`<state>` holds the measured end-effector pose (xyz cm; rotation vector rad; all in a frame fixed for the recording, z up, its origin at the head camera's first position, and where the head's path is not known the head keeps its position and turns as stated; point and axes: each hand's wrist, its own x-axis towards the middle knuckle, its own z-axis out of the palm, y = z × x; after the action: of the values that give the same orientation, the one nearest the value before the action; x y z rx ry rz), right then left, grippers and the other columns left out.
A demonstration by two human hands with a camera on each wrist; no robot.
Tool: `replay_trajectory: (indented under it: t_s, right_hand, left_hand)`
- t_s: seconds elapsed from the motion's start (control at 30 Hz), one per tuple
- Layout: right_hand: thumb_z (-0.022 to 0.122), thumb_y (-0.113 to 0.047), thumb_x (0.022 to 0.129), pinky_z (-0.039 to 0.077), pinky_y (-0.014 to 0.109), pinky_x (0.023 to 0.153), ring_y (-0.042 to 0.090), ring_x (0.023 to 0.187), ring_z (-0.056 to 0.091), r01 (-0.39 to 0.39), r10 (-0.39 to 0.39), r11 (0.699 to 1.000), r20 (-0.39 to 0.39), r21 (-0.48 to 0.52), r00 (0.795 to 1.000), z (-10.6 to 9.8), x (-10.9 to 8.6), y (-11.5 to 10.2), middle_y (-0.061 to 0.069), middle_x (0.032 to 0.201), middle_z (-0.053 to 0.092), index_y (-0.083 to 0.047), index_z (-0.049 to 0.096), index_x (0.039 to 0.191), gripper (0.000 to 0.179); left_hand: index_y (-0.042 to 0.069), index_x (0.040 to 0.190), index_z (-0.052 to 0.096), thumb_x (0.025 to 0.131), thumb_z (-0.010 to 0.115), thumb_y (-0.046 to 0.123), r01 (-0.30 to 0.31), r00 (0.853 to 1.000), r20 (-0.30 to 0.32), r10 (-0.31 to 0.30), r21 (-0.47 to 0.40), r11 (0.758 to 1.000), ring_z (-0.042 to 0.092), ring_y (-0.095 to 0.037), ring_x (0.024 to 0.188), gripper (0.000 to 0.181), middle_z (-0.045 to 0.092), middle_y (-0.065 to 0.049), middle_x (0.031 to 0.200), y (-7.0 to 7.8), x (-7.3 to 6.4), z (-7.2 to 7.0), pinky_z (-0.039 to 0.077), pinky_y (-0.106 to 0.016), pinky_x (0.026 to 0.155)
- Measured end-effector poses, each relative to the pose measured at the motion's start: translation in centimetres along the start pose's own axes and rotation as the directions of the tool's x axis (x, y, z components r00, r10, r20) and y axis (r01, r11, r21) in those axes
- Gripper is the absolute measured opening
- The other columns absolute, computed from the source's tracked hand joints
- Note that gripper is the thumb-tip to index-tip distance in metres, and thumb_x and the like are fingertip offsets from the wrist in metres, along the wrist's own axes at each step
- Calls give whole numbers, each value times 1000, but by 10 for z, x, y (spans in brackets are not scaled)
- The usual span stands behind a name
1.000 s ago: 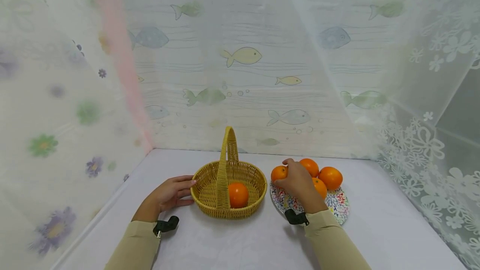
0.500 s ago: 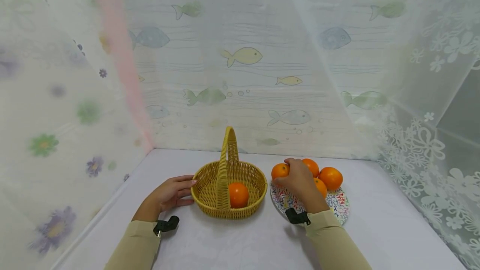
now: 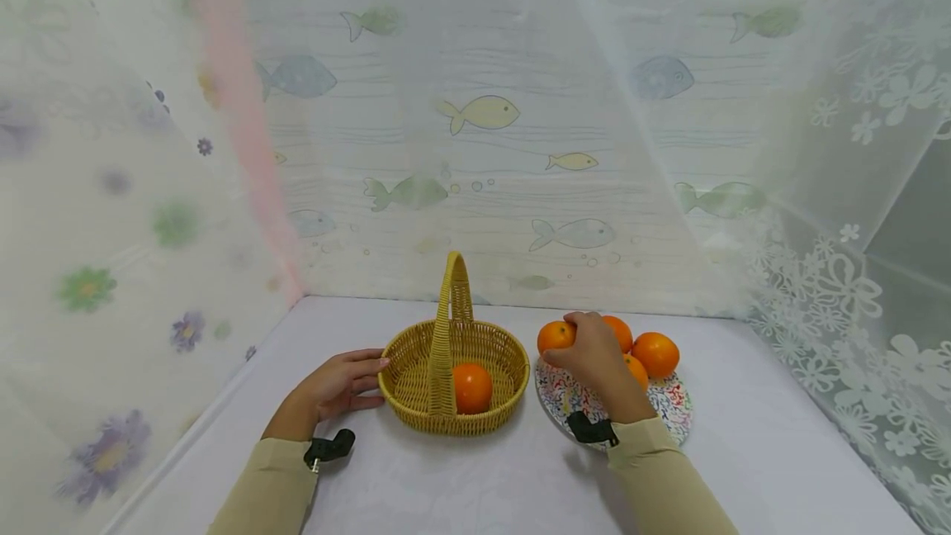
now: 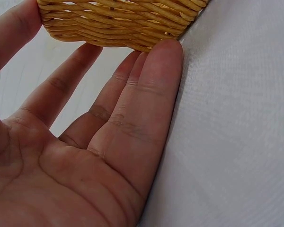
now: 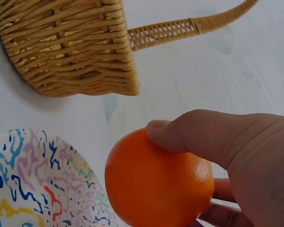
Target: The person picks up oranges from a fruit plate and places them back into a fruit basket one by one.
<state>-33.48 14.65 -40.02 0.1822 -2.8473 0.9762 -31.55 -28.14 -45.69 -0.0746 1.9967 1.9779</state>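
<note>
My right hand (image 3: 594,353) grips an orange (image 3: 555,338) between thumb and fingers over the left back edge of the patterned plate (image 3: 553,395). The right wrist view shows the thumb across this orange (image 5: 154,182) and the other fingers partly hidden behind it. A yellow wicker basket (image 3: 401,411) with a tall handle stands to the left, one orange (image 3: 472,389) inside. My left hand (image 3: 338,386) touches the basket's left side. Up close in the left wrist view, its long fingers (image 4: 151,94) are nearly straight, fingertips against the wicker wall (image 4: 113,23).
Several more oranges (image 3: 655,355) sit on the plate, partly covered by my right hand. A white cloth (image 3: 461,485) covers the table. Curtains (image 3: 483,188) printed with fish hang behind, with flowered ones at the sides. The basket's handle (image 3: 449,287) rises high.
The right hand has raised the orange slightly, up and away from the plate. Left hand and basket stay in place.
</note>
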Motion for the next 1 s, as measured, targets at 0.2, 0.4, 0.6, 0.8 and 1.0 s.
replay_trajectory:
  t_s: [0.2, 0.4, 0.6, 0.8, 1.0]
  right_hand:
    - [85, -36, 82, 56, 51, 95, 35, 117, 55, 19, -16, 997, -39, 75, 999, -5, 2, -1, 20, 140, 54, -2, 56, 144, 77]
    - [85, -41, 83, 59, 47, 93, 32, 114, 60, 45, -39, 990, -46, 136, 998, -7, 2, -6, 15, 141, 59, -7, 54, 146, 78]
    - [86, -46, 81, 61, 42, 85, 30, 112, 62, 86, -78, 982, -56, 168, 995, -11, -7, -17, 11, 137, 62, -14, 56, 146, 79]
    - [87, -53, 79, 60, 36, 78, 28, 112, 60, 159, -143, 971, -98, 179, 985, -11, -13, -30, 6, 134, 64, -20, 60, 144, 77]
    - [88, -55, 77, 60, 34, 76, 27, 111, 60, 157, -145, 970, -76, 184, 986, -8, -20, -38, 4, 132, 65, -20, 61, 142, 78]
  left_hand:
    - [0, 158, 36, 100, 70, 34, -10, 1000, 20, 10, 1, 1000, 68, -22, 119, 75, 59, -15, 146, -1, 0, -1, 59, -49, 98]
    - [2, 156, 39, 99, 72, 34, -6, 1000, 0, 6, 2, 1000, 69, -23, 118, 73, 62, -14, 143, -2, 0, -2, 60, -49, 96]
    - [1, 157, 38, 99, 71, 34, -4, 1000, 13, 4, 5, 1000, 69, -22, 117, 74, 62, -13, 143, -1, 1, -1, 60, -47, 96]
    - [2, 157, 38, 100, 70, 34, -10, 1000, 15, 10, 15, 1000, 69, -21, 118, 73, 61, -13, 145, 1, 1, -1, 60, -47, 96]
    - [2, 157, 37, 99, 71, 35, 6, 1000, 18, -7, 18, 1000, 69, -21, 118, 75, 61, -13, 145, 1, -1, -2, 60, -47, 97]
